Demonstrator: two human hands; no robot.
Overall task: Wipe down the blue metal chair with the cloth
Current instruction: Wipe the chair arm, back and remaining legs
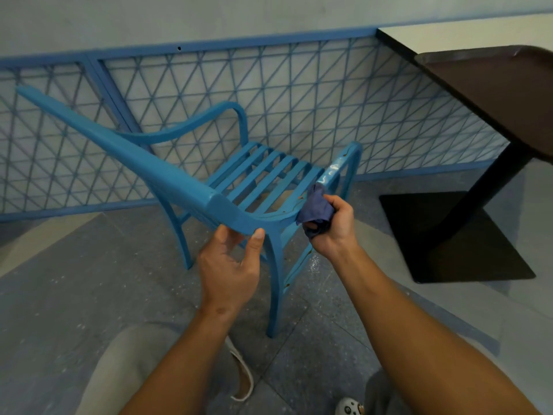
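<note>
The blue metal chair [167, 172] stands on the grey floor with its slatted seat facing away from me and its backrest top nearest me. My left hand [230, 262] holds the right end of the backrest top from below, thumb up on its near face. My right hand [332, 226] grips a bunched dark blue cloth [315, 209] and presses it onto the near end of the right armrest, where the armrest meets the backrest. Further along, that armrest shines wet and shows rust spots.
A blue metal lattice fence [299, 94] runs along the wall behind the chair. A dark brown table [493, 85] with a black post and a square black base [454, 238] stands at the right. My grey trouser legs and a shoe show at the bottom.
</note>
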